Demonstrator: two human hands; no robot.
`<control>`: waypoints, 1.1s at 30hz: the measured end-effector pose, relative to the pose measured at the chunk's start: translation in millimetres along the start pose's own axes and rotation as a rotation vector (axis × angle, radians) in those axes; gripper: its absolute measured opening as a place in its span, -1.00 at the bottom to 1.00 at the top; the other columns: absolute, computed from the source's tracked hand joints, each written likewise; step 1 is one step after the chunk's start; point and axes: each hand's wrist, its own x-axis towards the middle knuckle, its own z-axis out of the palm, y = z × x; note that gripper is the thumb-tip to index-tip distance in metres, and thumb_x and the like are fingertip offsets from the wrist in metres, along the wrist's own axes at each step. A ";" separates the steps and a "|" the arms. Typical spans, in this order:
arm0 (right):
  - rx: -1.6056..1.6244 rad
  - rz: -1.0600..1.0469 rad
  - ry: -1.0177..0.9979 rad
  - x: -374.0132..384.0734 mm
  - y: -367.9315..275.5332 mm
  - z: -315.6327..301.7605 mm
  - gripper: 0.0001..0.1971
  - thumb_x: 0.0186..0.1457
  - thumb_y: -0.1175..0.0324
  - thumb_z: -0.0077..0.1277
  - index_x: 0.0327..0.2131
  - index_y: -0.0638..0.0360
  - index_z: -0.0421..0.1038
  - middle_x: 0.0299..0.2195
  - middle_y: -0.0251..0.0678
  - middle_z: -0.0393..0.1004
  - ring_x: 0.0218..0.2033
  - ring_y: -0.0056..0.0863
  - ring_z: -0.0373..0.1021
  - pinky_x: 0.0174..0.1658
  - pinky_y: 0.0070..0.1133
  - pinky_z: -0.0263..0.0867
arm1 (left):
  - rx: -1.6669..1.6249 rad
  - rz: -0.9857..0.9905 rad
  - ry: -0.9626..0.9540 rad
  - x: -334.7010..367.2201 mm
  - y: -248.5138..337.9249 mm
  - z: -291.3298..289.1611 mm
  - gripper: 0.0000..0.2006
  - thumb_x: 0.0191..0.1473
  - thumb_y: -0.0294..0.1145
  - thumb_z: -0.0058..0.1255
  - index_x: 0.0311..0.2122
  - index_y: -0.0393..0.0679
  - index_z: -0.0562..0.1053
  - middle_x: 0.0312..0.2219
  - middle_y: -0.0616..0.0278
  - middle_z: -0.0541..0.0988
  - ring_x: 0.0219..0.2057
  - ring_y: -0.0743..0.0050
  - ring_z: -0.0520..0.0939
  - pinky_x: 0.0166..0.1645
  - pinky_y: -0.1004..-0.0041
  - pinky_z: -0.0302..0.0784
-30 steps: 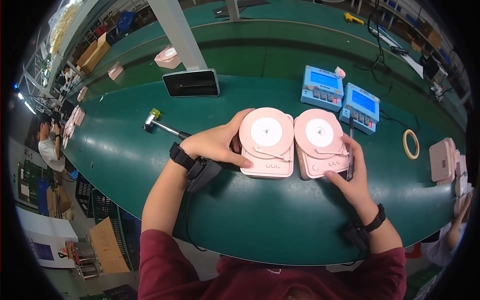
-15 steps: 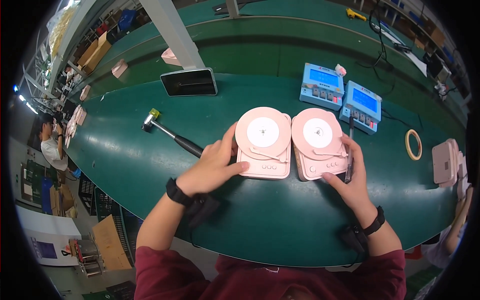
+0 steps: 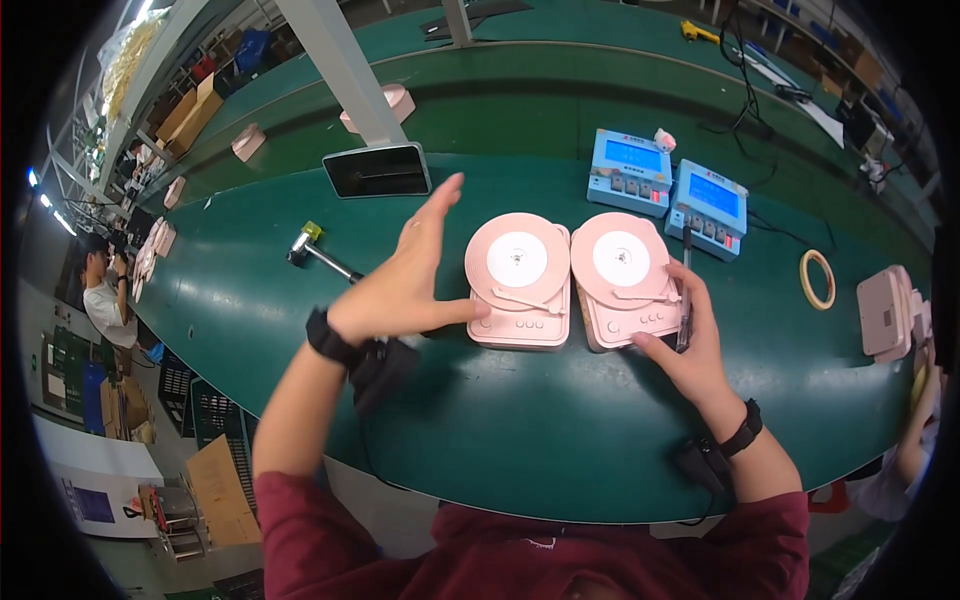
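Two pink miniature record players stand side by side on the green bench, each with a white-centred disc and a small tone arm. At the left record player [image 3: 517,325], my left hand [image 3: 400,290] is open, its fingers raised and spread away from the side. Its thumb reaches to the front-left corner, by the round knob. My right hand [image 3: 697,345] grips the right record player [image 3: 603,325], thumb at the front edge and fingers along the right side. A slim dark pen-like tool [image 3: 686,265] runs along those fingers; its exact kind is unclear.
A hammer [image 3: 335,264] lies left, partly behind my left hand. A dark-screened tablet [image 3: 377,171] stands behind. Two blue testers [image 3: 627,190] with lit screens sit back right, near a tape ring [image 3: 817,279]. Further pink players [image 3: 885,312] lie at the right edge, beside another person's arm.
My left hand has let go of the left record player's side, its fingers lifting and spreading. The right hand keeps its grip. The whole view has shifted slightly.
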 end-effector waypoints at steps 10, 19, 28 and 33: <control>-0.017 -0.022 -0.003 -0.7 -0.3 -1.2 -0.21 -0.15 0.40 0.25 0.16 0.22 0.04 0.21 -0.07 0.06 0.24 -0.28 0.04 0.27 -0.43 -0.08 | 0.268 0.016 -0.670 71.4 22.5 -7.7 0.36 -0.53 -0.18 0.46 0.31 -0.08 -0.29 0.19 -0.26 0.09 0.23 -0.14 0.15 0.26 0.22 0.18; -0.021 -0.022 -0.003 -0.9 1.1 -2.2 -0.21 -0.15 0.38 0.25 0.15 0.22 0.04 0.21 -0.04 0.06 0.24 -0.26 0.04 0.27 -0.42 -0.08 | 0.180 -0.103 -0.646 64.4 7.8 -4.4 0.38 -0.55 -0.14 0.46 0.32 -0.06 -0.31 0.21 -0.26 0.06 0.25 -0.18 0.09 0.29 0.17 0.08; -0.040 -0.035 0.012 -0.1 0.7 -2.1 -0.21 -0.15 0.38 0.25 0.15 0.22 0.05 0.19 -0.06 0.09 0.22 -0.26 0.07 0.26 -0.42 -0.06 | 0.216 -0.170 -0.511 38.8 -5.6 -1.6 0.37 -0.50 0.00 0.43 0.32 -0.05 -0.31 0.22 -0.34 -0.01 0.27 -0.31 -0.02 0.32 0.03 -0.06; -0.049 -0.023 0.011 -0.1 -4.0 -0.9 -0.22 -0.15 0.38 0.25 0.15 0.22 0.06 0.17 -0.07 0.11 0.21 -0.27 0.08 0.26 -0.43 -0.06 | 0.178 -0.263 -0.415 21.8 -16.4 5.0 0.33 -0.45 0.05 0.42 0.32 -0.05 -0.27 0.21 -0.34 0.00 0.27 -0.31 -0.05 0.31 0.01 -0.08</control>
